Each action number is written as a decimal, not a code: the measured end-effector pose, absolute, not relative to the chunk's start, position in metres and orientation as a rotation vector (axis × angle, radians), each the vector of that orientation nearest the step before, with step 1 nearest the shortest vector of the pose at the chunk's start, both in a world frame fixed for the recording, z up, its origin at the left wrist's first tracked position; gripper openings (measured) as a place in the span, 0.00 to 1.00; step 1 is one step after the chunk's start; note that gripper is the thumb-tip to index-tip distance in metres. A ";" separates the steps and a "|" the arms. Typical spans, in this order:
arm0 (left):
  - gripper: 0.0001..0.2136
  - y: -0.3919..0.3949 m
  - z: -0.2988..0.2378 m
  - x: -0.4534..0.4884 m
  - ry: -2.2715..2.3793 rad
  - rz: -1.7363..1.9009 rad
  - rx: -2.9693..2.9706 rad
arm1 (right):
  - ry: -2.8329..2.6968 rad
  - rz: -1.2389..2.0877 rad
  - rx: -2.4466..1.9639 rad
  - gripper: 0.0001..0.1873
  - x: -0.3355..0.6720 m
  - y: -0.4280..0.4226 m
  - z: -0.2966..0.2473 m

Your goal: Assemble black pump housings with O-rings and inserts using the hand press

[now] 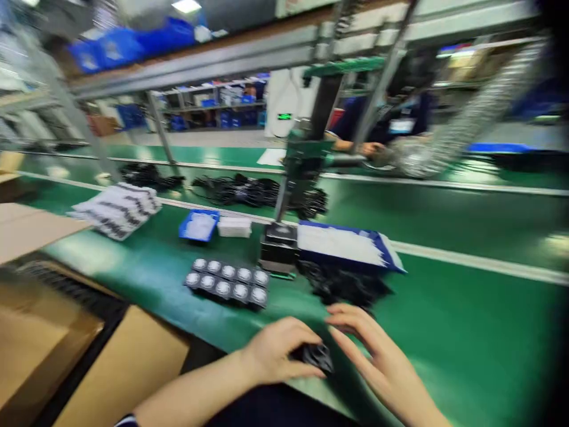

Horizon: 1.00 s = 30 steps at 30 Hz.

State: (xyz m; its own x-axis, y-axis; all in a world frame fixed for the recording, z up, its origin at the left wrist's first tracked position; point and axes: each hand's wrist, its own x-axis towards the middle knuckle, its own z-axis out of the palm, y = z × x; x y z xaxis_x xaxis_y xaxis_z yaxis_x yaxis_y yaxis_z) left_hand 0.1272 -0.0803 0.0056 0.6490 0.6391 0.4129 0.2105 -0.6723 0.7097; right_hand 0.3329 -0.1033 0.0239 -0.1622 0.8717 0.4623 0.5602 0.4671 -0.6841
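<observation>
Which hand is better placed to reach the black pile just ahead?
Probably the right hand: its fingers are open and the black pile lies just beyond them. The left hand is closed on a small black part.

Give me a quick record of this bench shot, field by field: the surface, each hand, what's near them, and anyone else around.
surface: green bench mat
left hand: grip curled round a small black part
right hand: open, fingertips beside that part; blur hides whether they touch it
near hands: pile of black parts; dark tray of round silver-topped pieces
behind: black fixture, blue tray, small blue bin
other person: co-worker's hand across the belt
</observation>
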 end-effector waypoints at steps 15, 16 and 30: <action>0.18 -0.006 0.083 0.091 0.816 1.217 2.127 | -1.905 0.550 -1.182 0.09 0.344 -0.060 0.077; 0.18 0.007 0.092 0.089 0.823 1.246 2.116 | -1.911 0.516 -1.171 0.09 0.348 -0.052 0.087; 0.22 0.114 0.098 0.100 0.860 1.186 1.884 | -1.648 -0.008 -0.898 0.26 0.341 0.068 0.282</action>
State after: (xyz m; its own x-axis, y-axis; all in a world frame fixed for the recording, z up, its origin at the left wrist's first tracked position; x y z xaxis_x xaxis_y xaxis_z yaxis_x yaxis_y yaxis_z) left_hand 0.1002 0.1139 0.0985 0.3488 0.8322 0.4311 0.1506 -0.5037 0.8506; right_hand 0.3411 0.0676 0.2817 -0.0029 0.5430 0.8397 0.5508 0.7017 -0.4519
